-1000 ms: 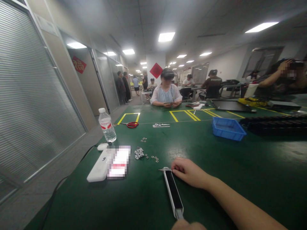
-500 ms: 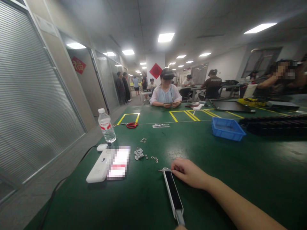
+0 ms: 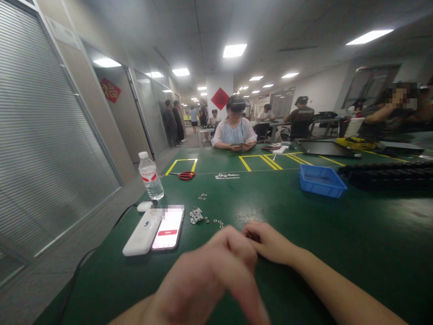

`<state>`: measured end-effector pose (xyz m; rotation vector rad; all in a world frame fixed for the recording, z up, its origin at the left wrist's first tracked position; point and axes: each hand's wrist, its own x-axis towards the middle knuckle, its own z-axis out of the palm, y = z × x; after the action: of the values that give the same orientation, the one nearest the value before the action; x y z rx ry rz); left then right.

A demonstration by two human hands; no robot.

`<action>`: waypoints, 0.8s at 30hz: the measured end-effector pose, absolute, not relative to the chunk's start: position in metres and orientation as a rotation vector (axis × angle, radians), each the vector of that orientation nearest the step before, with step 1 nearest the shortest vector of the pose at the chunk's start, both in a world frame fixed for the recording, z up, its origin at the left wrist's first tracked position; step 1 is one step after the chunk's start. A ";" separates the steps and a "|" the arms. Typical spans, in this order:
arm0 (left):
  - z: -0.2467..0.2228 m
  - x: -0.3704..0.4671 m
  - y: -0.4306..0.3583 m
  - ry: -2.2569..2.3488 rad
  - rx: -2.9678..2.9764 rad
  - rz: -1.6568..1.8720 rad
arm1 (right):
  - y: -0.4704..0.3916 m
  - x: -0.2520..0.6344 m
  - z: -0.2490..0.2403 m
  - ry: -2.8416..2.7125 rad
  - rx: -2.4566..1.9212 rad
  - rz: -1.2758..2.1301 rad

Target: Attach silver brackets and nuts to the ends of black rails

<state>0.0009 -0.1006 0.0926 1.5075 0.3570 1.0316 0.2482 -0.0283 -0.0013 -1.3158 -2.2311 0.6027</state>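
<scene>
My left hand (image 3: 209,275) looms large and slightly blurred in the foreground, its back towards me. One digit points down towards the bottom edge; the other fingertips are hidden, so its grip does not show. Just beyond it, my right hand (image 3: 269,241) rests on the green table (image 3: 304,234) with fingers curled in. What those fingers hold, if anything, cannot be made out. Left of the hands lie small metal rings (image 3: 220,223), looking like nuts, and metal brackets (image 3: 196,215) in a small pile. Farther back sit several more nuts (image 3: 202,196).
At left are a lit phone (image 3: 168,229), a white power bank (image 3: 140,234) and a water bottle (image 3: 151,178). Red-handled scissors (image 3: 186,176) and thin pale pieces (image 3: 227,176) lie ahead. A blue bin (image 3: 321,181) stands right. Across the table sits a person (image 3: 233,131).
My left hand has come up from the bottom edge into the foreground. It now covers the black-and-white caliper that lay in view before. My right hand has hardly moved.
</scene>
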 end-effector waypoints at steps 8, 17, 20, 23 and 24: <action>0.060 0.042 -0.048 0.679 1.138 1.075 | -0.046 0.231 0.017 -1.792 -1.089 0.814; 0.040 0.049 -0.056 0.656 1.154 0.985 | -0.061 0.215 0.020 -1.637 -0.929 1.074; 0.041 0.047 -0.057 0.638 1.184 0.975 | -0.062 0.217 0.019 -1.635 -0.910 1.088; 0.042 0.047 -0.058 0.620 1.197 0.982 | -0.063 0.215 0.019 -1.624 -0.888 1.100; 0.041 0.047 -0.058 0.616 1.198 0.983 | -0.064 0.215 0.020 -1.620 -0.878 1.110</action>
<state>0.0467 -0.0582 0.0415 1.1982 0.6156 0.9825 0.2149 -0.0636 0.0196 -0.8777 -1.6205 1.1103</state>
